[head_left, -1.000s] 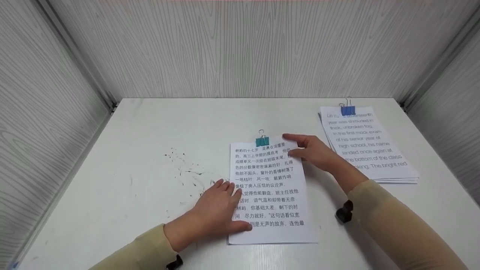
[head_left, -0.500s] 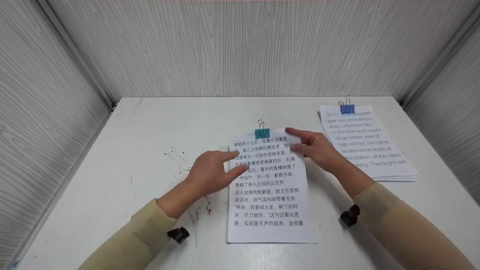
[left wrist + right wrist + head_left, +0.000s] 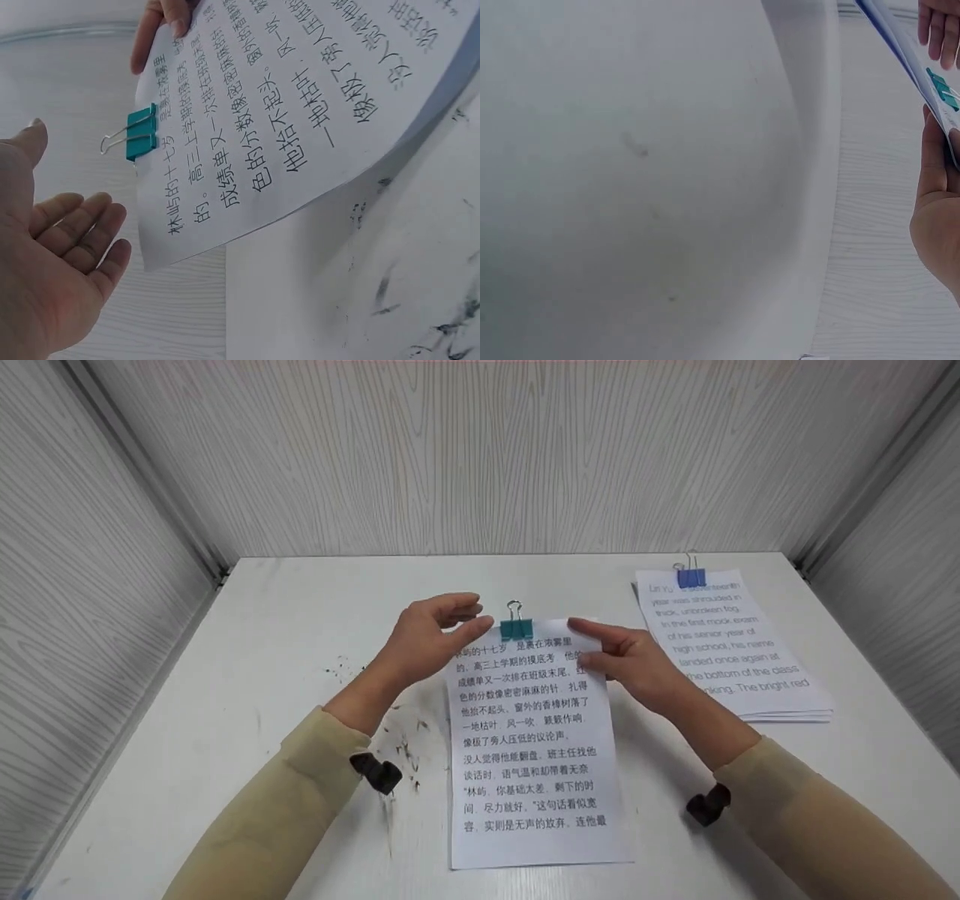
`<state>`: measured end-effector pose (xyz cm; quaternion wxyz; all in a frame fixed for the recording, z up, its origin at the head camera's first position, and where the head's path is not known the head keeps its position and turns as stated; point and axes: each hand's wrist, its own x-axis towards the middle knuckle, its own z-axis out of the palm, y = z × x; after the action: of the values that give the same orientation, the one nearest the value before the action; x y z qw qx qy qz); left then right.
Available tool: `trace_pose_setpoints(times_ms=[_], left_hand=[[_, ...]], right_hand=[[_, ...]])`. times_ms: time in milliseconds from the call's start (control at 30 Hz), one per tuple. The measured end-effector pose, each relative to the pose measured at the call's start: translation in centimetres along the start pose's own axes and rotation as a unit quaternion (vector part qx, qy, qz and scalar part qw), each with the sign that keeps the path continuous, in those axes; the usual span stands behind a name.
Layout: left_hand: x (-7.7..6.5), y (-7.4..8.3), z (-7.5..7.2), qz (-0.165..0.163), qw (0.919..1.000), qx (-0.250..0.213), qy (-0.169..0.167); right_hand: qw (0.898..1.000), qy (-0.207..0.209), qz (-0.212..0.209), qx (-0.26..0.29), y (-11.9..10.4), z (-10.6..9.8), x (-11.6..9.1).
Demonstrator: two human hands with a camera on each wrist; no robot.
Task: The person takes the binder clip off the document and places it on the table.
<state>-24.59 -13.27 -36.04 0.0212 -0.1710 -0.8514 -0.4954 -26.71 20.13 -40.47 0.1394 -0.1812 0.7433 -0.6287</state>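
Looking from the head view, I see a stack of Chinese-printed sheets (image 3: 529, 765) toward the near middle of the white table (image 3: 187, 697), a teal binder clip (image 3: 516, 629) on its far edge. The right hand (image 3: 634, 664) pinches the far right corner between thumb and fingers; the left hand (image 3: 431, 641) is near the clip, thumb and fingers apart. Off to the right lies an English-printed stack (image 3: 731, 649) with a blue clip (image 3: 691, 578).

In the left wrist view, a gap separates the left hand's loosely bent fingers from the paper, whose clipped end appears raised.

In the right wrist view, the right hand holds the sheets' edge, partly cut off.
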Motion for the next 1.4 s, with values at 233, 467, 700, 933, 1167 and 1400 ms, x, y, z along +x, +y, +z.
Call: trace_pose_setpoints(times_ms=[233, 467, 700, 933, 1167, 1400], left_hand=[[2.0, -0.3, 0.2, -0.003, 0.9944, -0.097, -0.041], [2.8, -0.4, 0.3, -0.03, 0.9919, -0.109, -0.057], [3.2, -0.6, 0.7, -0.039, 0.9888, -0.122, -0.076], [3.3, -0.7, 0.9, -0.056, 0.9877, -0.126, -0.074], [3.4, -0.8, 1.1, -0.037, 0.9876, -0.136, -0.07], [3.3, -0.7, 1.3, -0.029, 0.9884, -0.131, -0.072]], right_hand=[[1.0, -0.008, -0.007, 0.002, -0.5, 0.6, -0.4], [1.0, -0.018, -0.009, 0.008, -0.6, 1.0, -0.5], [1.0, -0.021, -0.01, 0.011, -0.6, 1.3, -0.5], [1.0, -0.023, -0.006, 0.003, -0.6, 1.3, -0.4], [1.0, -0.02, -0.002, 0.001, -0.6, 1.4, -0.3], [1.0, -0.017, 0.003, -0.006, -0.3, 1.4, -0.2]])
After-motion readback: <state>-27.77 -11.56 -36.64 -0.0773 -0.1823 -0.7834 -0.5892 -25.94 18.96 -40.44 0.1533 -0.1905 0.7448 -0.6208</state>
